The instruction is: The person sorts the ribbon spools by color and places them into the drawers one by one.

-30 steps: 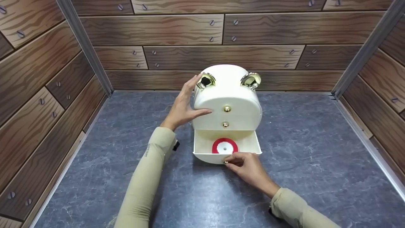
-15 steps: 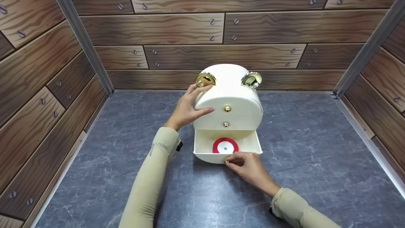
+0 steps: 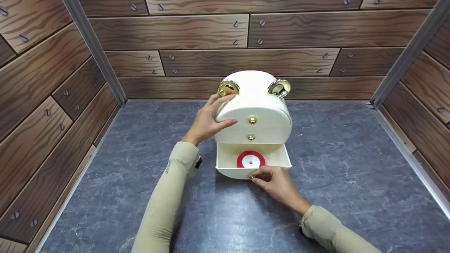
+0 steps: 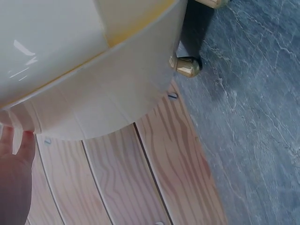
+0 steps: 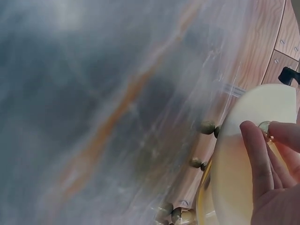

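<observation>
A white drawer box [image 3: 267,130] with gold, ear-like ornaments [image 3: 280,88] on top stands in the middle of the head view. Its bottom drawer [image 3: 232,173] is pulled out, and a flat red-and-white spool [image 3: 246,162] lies inside. My left hand [image 3: 204,123] holds the box's upper left shoulder, thumb across the front and fingers over the curved side. In the left wrist view, fingertips [image 4: 28,140] touch the white side wall. The right hand [image 3: 279,186] pinches the bottom drawer's small gold knob [image 5: 264,127] between thumb and fingers.
Two more gold knobs [image 3: 252,120] sit on the closed upper fronts. Gold feet [image 4: 187,67] carry the box on a dark grey marbled surface [image 3: 337,175]. Wood-patterned panels [image 3: 204,33] wall in the back and both sides.
My left hand has come in from beside the box and taken hold of its shoulder. The bottom drawer, spool and right hand have shifted slightly inward, toward the box.
</observation>
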Available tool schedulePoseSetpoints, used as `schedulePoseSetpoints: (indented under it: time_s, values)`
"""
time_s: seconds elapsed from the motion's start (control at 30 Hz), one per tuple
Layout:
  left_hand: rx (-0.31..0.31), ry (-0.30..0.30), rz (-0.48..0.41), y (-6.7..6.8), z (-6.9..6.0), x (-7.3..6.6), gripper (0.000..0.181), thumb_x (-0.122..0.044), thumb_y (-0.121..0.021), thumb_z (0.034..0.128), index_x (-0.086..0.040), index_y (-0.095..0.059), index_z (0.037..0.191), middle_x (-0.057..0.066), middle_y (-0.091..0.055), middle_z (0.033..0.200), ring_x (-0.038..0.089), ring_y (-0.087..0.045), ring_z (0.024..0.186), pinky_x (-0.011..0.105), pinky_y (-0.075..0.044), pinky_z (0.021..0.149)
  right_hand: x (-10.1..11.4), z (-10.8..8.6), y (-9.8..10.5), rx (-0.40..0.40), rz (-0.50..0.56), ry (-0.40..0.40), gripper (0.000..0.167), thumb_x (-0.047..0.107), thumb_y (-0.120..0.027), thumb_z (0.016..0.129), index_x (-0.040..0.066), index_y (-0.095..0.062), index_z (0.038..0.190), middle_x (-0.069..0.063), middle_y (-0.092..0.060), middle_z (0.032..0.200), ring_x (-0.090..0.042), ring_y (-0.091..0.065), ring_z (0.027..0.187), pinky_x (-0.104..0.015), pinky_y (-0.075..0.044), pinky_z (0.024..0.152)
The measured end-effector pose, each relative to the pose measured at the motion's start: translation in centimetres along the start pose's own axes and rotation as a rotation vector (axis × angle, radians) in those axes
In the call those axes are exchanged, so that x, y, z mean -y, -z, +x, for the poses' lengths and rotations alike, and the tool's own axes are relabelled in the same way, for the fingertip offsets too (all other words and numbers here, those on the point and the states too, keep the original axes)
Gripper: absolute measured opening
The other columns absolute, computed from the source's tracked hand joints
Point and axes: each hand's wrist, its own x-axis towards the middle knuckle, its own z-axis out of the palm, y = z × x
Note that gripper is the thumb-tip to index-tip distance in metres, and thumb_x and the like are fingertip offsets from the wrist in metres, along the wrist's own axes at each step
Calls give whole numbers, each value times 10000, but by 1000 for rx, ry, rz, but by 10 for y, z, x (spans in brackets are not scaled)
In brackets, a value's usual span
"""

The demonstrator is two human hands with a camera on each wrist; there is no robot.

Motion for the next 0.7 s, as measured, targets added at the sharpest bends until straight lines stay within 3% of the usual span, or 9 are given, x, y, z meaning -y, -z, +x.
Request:
schedulePoseSetpoints:
  time_s: [0.7]
  values:
    - [-11, -3, 1, -1, 1, 0, 746, -508, -859, 814, -430, -538, 1483, -67, -496, 1505, 189, -633, 1044, 385, -559, 840, -8, 33, 2, -14, -39, -22, 115, 74, -831, 860, 126, -833, 963, 4, -802, 937, -126, -747, 823, -226, -591, 753]
